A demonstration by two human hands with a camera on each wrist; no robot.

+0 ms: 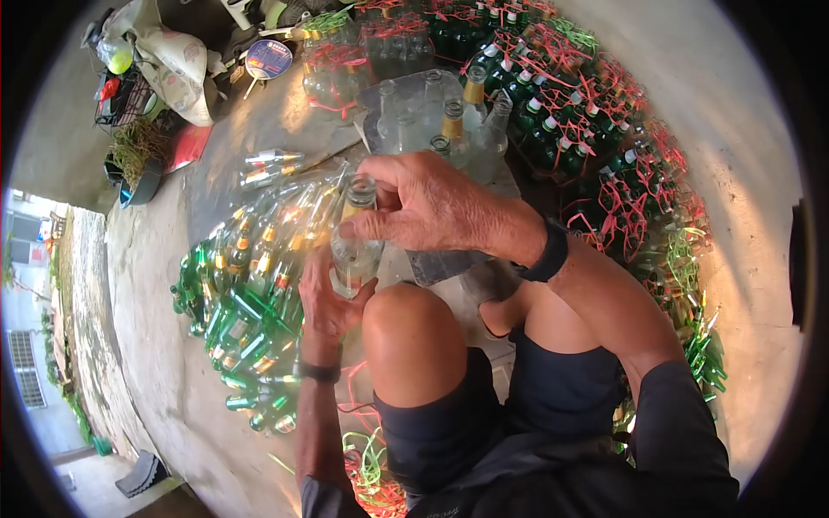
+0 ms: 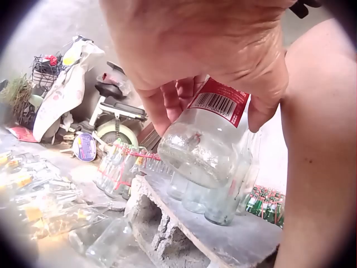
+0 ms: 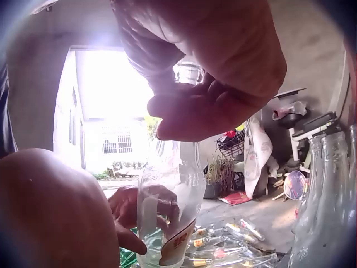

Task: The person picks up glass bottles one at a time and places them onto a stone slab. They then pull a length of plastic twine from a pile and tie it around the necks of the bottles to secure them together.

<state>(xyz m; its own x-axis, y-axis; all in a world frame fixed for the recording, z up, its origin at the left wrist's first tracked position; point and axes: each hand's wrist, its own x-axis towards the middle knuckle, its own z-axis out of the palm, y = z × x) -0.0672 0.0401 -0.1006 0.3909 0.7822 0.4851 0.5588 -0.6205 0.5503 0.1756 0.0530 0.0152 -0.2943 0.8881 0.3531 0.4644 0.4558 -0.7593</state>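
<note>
A clear glass bottle (image 1: 356, 250) is held between both hands, above the person's knee. The right hand (image 1: 423, 203) pinches its neck with thumb and fingers; in the right wrist view the right hand (image 3: 206, 95) covers part of the neck. Around the lower body curls the left hand (image 1: 328, 298). Seen in the left wrist view, the left hand (image 2: 206, 61) grips the bottle (image 2: 195, 151) over a red label with a barcode, the base tilted toward the camera. Several upright bottles (image 1: 453, 121) stand on a grey slab (image 1: 432, 263) just beyond the right hand.
Green and clear bottles (image 1: 250, 319) lie heaped at the left. Bundles of green bottles (image 1: 553, 112) tied with red strings stand at the upper right. A round fan (image 1: 268, 60) and a planter (image 1: 138, 192) are farther back. Loose strings (image 1: 371, 466) lie by the left forearm.
</note>
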